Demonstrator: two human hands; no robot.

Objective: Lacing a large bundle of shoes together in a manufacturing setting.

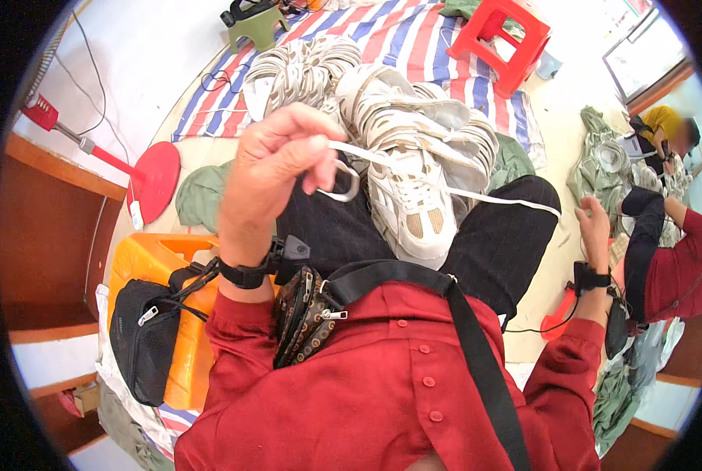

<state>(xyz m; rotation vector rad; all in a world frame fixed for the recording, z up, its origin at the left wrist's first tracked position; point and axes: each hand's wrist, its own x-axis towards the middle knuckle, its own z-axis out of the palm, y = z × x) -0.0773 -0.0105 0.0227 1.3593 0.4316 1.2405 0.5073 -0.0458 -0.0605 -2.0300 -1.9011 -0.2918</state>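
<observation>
A white and beige sneaker [413, 206] rests between my knees, toe toward me, its white lace threaded partway through the eyelets. My left hand [272, 161] is raised left of the shoe, thumb and forefinger pinched on one length of the shoelace [359, 152]. A loop of lace hangs below those fingers. The other length stretches right from the shoe across my right knee and ends short of my right hand [594, 228]. That hand is held out to the right, fingers mostly extended and apart from the lace, with nothing visible in it.
Bundles of similar shoe parts [304, 69] lie beyond the sneaker on a striped sheet [398, 35]. A red stool [501, 43] stands far right, a green stool [258, 30] far left. An orange stool [190, 353] with a black pouch [143, 341] is at my left. Another person [669, 129] sits at right.
</observation>
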